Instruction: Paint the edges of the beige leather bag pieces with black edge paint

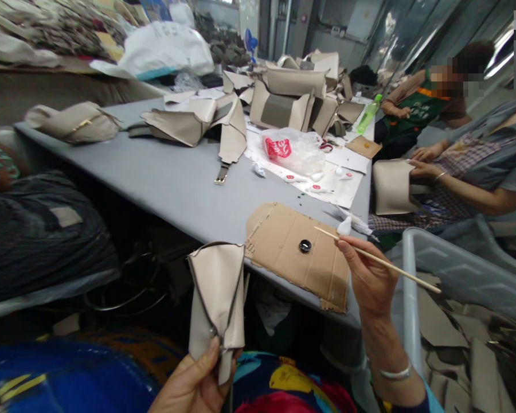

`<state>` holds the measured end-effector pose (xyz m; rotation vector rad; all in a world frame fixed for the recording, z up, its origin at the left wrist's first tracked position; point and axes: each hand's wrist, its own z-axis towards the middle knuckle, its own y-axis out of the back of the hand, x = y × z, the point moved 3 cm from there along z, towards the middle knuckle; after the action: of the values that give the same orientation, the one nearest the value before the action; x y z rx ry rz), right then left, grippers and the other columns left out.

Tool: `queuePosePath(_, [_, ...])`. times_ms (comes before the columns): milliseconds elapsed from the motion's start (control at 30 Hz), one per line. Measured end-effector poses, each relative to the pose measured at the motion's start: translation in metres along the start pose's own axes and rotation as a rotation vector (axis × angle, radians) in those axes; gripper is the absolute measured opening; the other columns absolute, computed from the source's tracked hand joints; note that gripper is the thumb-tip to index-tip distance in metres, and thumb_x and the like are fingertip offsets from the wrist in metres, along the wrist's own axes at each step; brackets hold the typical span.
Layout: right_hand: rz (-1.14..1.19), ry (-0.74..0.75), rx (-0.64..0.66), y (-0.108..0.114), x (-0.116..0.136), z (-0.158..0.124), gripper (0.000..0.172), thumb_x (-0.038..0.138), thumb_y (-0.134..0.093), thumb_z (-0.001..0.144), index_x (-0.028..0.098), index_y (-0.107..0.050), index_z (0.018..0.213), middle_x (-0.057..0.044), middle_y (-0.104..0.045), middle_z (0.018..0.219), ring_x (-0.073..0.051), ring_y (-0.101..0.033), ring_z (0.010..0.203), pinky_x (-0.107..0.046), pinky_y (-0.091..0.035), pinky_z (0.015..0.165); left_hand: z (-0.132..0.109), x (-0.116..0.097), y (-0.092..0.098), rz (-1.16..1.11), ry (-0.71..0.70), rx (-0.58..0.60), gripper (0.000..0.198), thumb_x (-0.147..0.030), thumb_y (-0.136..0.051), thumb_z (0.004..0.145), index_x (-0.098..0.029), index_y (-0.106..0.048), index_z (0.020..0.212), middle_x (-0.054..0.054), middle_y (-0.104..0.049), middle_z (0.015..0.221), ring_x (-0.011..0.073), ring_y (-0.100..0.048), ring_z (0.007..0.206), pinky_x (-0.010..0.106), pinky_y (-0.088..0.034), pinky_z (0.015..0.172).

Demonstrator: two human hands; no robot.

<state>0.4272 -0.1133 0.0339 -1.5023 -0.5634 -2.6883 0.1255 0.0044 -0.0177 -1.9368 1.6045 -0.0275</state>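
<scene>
My left hand (198, 376) grips the lower end of a beige leather-like bag (223, 269) with dark edge lines, held below the table's near edge. The thumb presses close to a small metal fitting on it. In my right hand (370, 275) a thin wooden stick (378, 259) is pinched, its tip pointing left above a piece of cardboard (279, 246). On that cardboard sits a small round black dish (305, 246) with a shiny dark inside. The stick's tip is apart from the dish. A small white bottle (344, 226) lies just beyond my right fingers.
Beige bags (284, 103) are heaped at the table's far end; a strap with a buckle (222, 172) hangs toward me. A clear plastic bag (301, 149) and green bottle (368, 115) stand beyond. A grey crate (408, 298) of pieces is at right. Co-workers sit right; one holds a bag (391, 186).
</scene>
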Motion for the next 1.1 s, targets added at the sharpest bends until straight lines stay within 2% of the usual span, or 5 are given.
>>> queuePosePath(300, [-0.026, -0.043, -0.101, 0.002, 0.017, -0.039, 0.023, 0.036, -0.082, 0.085, 0.018, -0.077, 0.098, -0.006, -0.076, 0.091, -0.026, -0.074, 0.085, -0.042, -0.059, 0.082, -0.008, 0.005, -0.005, -0.014, -0.035, 0.112, 0.013, -0.005, -0.07, 0.089, -0.012, -0.071, 0.1, 0.009, -0.078, 0.097, 0.0169, -0.075, 0.076, 0.025, -0.065, 0.069])
queuePosePath(500, [0.076, 0.156, 0.093, 0.007, 0.068, -0.071, 0.019, 0.017, -0.081, 0.083, 0.024, -0.077, 0.1, -0.004, -0.078, 0.093, -0.025, -0.075, 0.084, -0.04, -0.061, 0.078, -0.006, 0.007, -0.004, -0.007, -0.05, 0.154, 0.012, -0.009, -0.073, 0.089, -0.012, -0.072, 0.1, 0.009, -0.078, 0.096, 0.0169, -0.075, 0.076, 0.023, -0.064, 0.067])
queuePosePath(700, [0.21, 0.515, 0.572, 0.002, 0.114, -0.104, 0.042, 0.011, -0.072, 0.086, 0.029, -0.071, 0.124, -0.005, -0.08, 0.099, -0.028, -0.078, 0.089, -0.041, -0.067, 0.073, -0.01, 0.005, -0.006, -0.044, -0.048, 0.179, 0.006, -0.009, -0.068, 0.092, -0.01, -0.072, 0.097, 0.009, -0.077, 0.092, 0.0159, -0.074, 0.076, 0.023, -0.063, 0.068])
queuePosePath(833, [0.082, 0.683, 0.642, 0.0, 0.128, -0.117, 0.048, 0.015, -0.071, 0.088, 0.026, -0.065, 0.134, -0.005, -0.08, 0.104, -0.027, -0.078, 0.091, -0.038, -0.069, 0.075, -0.011, 0.006, -0.005, -0.043, -0.03, 0.222, 0.006, -0.012, -0.068, 0.093, -0.01, -0.072, 0.096, 0.008, -0.076, 0.088, 0.0162, -0.072, 0.073, 0.026, -0.062, 0.07])
queuePosePath(1100, [0.011, 0.703, 0.691, -0.01, 0.118, -0.132, 0.044, 0.001, -0.071, 0.084, 0.014, -0.068, 0.126, -0.01, -0.078, 0.107, -0.023, -0.074, 0.101, -0.035, -0.066, 0.084, -0.008, 0.009, -0.004, -0.067, -0.012, 0.284, 0.01, -0.011, -0.071, 0.091, -0.01, -0.072, 0.101, 0.009, -0.076, 0.094, 0.0169, -0.071, 0.078, 0.027, -0.061, 0.07])
